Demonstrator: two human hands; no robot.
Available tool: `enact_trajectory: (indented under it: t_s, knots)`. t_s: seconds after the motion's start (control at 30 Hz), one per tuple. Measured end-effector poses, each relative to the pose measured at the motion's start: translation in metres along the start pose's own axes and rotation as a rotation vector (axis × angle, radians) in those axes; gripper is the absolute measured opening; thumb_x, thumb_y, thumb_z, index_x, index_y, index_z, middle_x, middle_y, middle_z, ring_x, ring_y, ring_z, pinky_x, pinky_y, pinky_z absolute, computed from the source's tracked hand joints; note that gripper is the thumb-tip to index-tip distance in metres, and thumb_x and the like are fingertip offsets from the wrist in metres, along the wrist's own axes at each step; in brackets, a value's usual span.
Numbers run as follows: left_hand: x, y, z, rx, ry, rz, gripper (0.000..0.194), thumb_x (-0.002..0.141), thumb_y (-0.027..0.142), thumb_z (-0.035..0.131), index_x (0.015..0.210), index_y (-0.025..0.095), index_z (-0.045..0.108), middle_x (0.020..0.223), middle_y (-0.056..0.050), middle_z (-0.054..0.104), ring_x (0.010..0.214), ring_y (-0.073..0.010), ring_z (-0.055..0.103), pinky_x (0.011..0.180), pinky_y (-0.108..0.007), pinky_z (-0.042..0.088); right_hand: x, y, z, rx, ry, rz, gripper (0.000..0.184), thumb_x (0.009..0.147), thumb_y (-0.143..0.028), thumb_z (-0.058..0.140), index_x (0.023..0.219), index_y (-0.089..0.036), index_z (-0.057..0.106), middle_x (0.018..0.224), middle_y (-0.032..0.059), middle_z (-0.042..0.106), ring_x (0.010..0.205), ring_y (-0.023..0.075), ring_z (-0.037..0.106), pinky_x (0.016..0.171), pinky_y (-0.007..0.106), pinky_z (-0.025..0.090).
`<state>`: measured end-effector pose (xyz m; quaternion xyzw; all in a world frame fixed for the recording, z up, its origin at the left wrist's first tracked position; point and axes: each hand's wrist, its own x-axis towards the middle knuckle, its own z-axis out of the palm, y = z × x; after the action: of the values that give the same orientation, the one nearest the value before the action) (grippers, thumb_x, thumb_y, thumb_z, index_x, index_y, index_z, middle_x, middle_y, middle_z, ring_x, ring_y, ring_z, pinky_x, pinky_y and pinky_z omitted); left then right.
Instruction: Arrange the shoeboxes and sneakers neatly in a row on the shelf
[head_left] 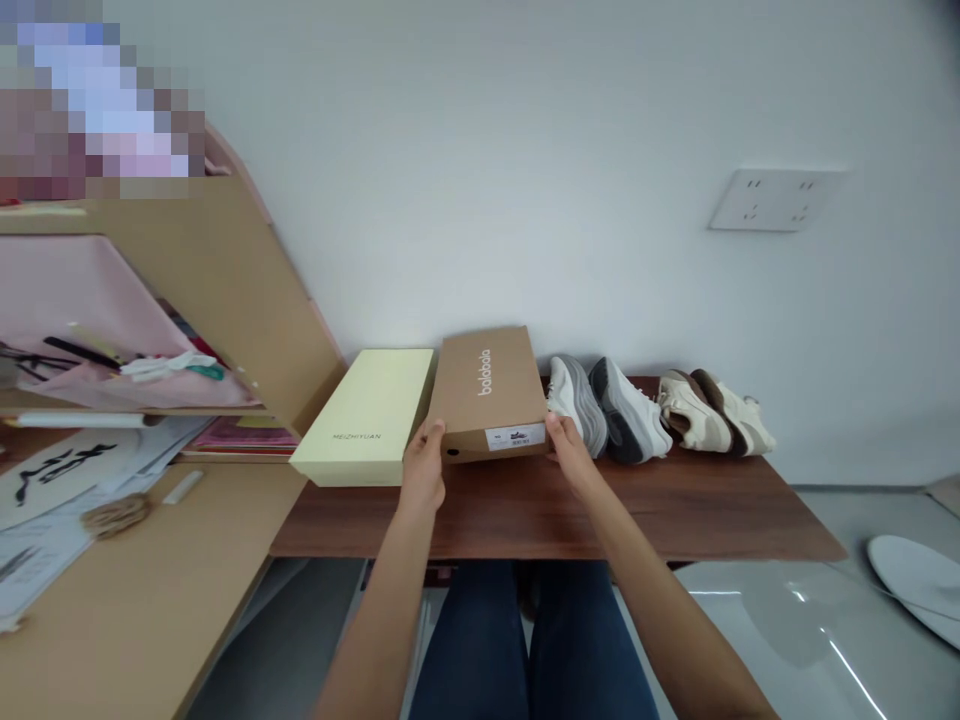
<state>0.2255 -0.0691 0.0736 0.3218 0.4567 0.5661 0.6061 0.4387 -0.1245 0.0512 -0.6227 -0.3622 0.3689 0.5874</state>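
A brown cardboard shoe box with white lettering on its lid rests on a dark wooden bench against the wall. My left hand grips its near left corner and my right hand grips its near right corner, fingers curled on the box's sides. A pale yellow shoe box lies just to its left, touching or nearly touching it. Right of the brown box stand a pair of white and grey sneakers and a pair of cream and brown sneakers.
A light wooden desk at the left carries papers with black brushwork and a slanted shelf unit with pens. A wall socket sits up right. A white round object lies on the glossy floor.
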Motion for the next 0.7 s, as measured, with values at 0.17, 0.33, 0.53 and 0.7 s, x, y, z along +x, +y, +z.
enact_trajectory:
  t_s: [0.17,0.33,0.53,0.7]
  knots:
    - [0.01,0.002,-0.001,0.018,0.042,0.063,0.018,0.078,0.028,0.07,0.095,0.021,0.07,0.11,-0.007,0.072,0.121,-0.0194,0.059,0.106,-0.034,0.042,0.006,0.014,0.015,0.014,-0.013,0.074,0.049,0.079,-0.071,0.052,0.098,-0.026,0.059,0.108,0.0067,0.069,0.105,0.0266,0.061,0.082,0.038,0.053]
    - [0.018,-0.016,-0.006,0.022,0.052,0.104,0.032,0.079,0.027,0.07,0.11,0.021,0.069,0.113,-0.007,0.072,0.118,-0.0193,0.061,0.11,-0.036,0.039,0.011,0.028,0.022,0.036,0.013,0.133,0.048,0.078,-0.068,0.054,0.098,-0.024,0.061,0.104,0.0068,0.069,0.1,0.0254,0.063,0.074,0.035,0.053]
    - [0.02,-0.03,-0.011,0.076,0.087,0.1,0.032,0.081,0.026,0.068,0.113,0.02,0.07,0.109,-0.007,0.073,0.117,-0.0197,0.061,0.111,-0.037,0.038,0.01,0.04,0.024,0.006,0.043,0.146,0.046,0.076,-0.064,0.053,0.094,-0.022,0.061,0.1,0.0061,0.069,0.102,0.0264,0.06,0.078,0.036,0.052]
    - [0.024,-0.035,-0.013,0.056,0.083,0.13,0.031,0.081,0.026,0.068,0.112,0.021,0.07,0.103,-0.007,0.074,0.114,-0.0195,0.064,0.109,-0.038,0.04,0.009,0.045,0.03,-0.02,0.039,0.161,0.046,0.076,-0.064,0.053,0.094,-0.022,0.061,0.1,0.0069,0.069,0.103,0.0266,0.061,0.09,0.041,0.048]
